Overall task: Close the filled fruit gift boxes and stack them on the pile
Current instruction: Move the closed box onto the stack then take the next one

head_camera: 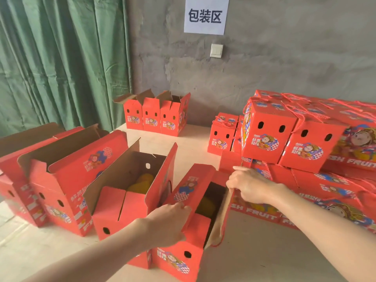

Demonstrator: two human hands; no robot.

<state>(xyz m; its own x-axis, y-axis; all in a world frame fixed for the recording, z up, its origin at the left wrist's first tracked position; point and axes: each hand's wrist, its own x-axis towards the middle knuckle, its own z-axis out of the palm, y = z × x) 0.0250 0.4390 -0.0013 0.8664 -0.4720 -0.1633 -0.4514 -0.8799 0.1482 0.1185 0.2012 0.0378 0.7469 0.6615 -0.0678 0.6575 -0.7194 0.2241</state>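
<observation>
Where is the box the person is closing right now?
That box sits low and centre in the head view, held between the left hand and right hand, just right of another open box and left of the closed pile.

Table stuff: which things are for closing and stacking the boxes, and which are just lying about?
For the job: left hand, right hand, the box they hold, the open box beside it, the pile of shut ones.

Just about: curtain, sign, switch.
</observation>
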